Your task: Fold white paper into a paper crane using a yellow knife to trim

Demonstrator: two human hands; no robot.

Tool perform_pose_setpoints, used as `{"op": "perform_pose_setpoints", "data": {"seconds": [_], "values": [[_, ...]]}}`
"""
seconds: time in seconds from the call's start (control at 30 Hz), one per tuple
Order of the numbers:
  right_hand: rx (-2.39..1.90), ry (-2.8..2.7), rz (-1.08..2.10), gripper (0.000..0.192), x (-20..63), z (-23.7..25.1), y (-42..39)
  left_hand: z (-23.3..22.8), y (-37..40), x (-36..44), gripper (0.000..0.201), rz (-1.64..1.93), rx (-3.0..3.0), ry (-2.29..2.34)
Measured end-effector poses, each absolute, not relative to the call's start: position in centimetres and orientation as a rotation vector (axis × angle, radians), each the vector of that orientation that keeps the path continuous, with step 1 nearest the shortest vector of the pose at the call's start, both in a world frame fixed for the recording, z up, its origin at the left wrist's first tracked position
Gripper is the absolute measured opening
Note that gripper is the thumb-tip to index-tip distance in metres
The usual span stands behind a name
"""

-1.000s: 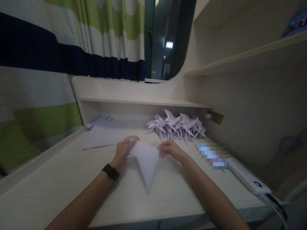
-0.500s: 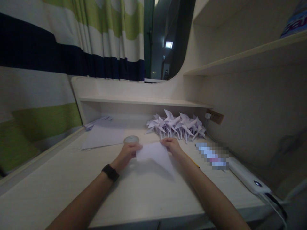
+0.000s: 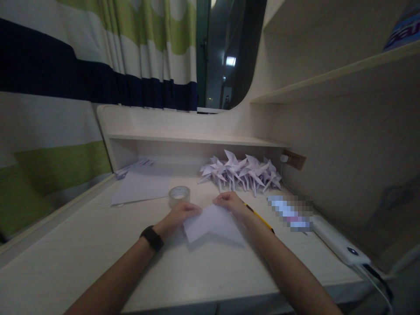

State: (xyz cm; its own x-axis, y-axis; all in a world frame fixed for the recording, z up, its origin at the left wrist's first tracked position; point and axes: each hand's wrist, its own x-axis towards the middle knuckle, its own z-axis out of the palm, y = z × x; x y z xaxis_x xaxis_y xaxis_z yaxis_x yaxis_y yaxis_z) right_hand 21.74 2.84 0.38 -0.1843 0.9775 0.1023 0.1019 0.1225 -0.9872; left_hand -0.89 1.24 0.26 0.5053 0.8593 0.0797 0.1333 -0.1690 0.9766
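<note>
Fingertips of both our hands pinch the far edge of a folded white paper [image 3: 212, 222], which lies low over the desk [image 3: 82, 258] near the middle. Our left hand [image 3: 180, 215], with a dark band [image 3: 151, 238] on its wrist, grips the paper's far left corner; our right hand [image 3: 229, 202] grips its far right corner. Just right of the right hand a yellow pencil [image 3: 260, 217] lies on the desk. Beyond the left hand stands a roll of clear tape [image 3: 179, 195], and farther left flat paper sheets [image 3: 141, 184]. At the far side a heap of folded paper figures [image 3: 242, 172] sits under the shelf [image 3: 197, 139]. To the right lies a white power bank [image 3: 341, 246].
</note>
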Motion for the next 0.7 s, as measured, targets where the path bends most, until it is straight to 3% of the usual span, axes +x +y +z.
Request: {"op": "perform_pose_setpoints", "data": {"seconds": [0.37, 0.7], "values": [[-1.169, -1.379, 1.130, 0.031, 23.4, 1.7, 3.5, -0.7, 2.2, -1.0, 0.026, 0.821, 1.610, 0.858], [-1.171, -1.309, 1.130, 0.029, 24.3, 2.0, 3.6, 1.4, 1.3, -1.4, 0.023, 0.816, 1.587, 0.878]]}}
